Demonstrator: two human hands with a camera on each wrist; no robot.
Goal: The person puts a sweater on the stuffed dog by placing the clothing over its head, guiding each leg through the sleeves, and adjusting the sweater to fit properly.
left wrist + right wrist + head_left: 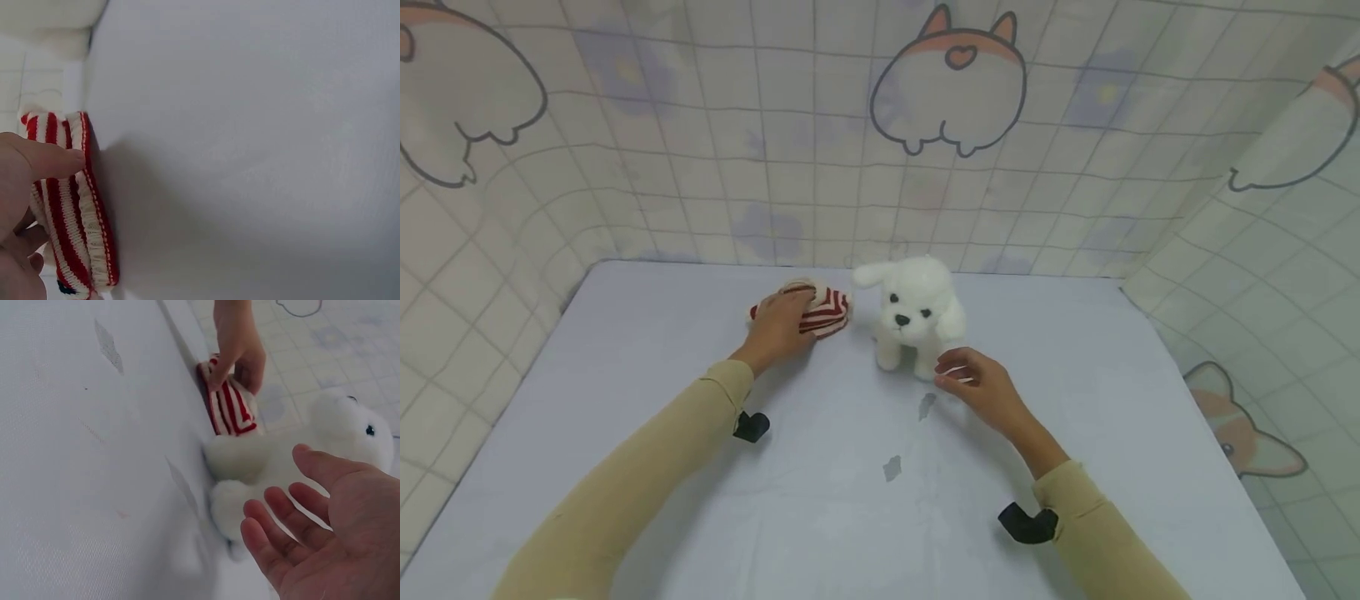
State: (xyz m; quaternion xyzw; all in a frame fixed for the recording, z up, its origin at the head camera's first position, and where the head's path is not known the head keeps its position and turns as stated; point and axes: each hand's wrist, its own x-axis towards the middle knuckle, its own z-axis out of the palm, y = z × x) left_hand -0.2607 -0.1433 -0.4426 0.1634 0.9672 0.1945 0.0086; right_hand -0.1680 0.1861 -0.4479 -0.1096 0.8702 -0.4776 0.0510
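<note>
A white plush dog (pixel 917 312) stands upright on the table, its face toward me and one ear sticking out sideways. Beside it, my left hand (pixel 781 325) grips a small red-and-white striped knitted garment (pixel 827 312). The left wrist view shows the thumb lying over the ribbed edge of this knitwear (pixel 69 219), with other fingers bent behind it. Next to the dog's front leg is my right hand (pixel 977 387), its fingers loosely bent and nothing in them. In the right wrist view that hand (pixel 312 525) partly covers the dog (pixel 240 459).
The table (pixel 820 517) has a pale cover with two small grey patches, one of them a patch (pixel 892 468) near the middle. A checked curtain (pixel 820 158) with cartoon animals hangs behind and along both sides.
</note>
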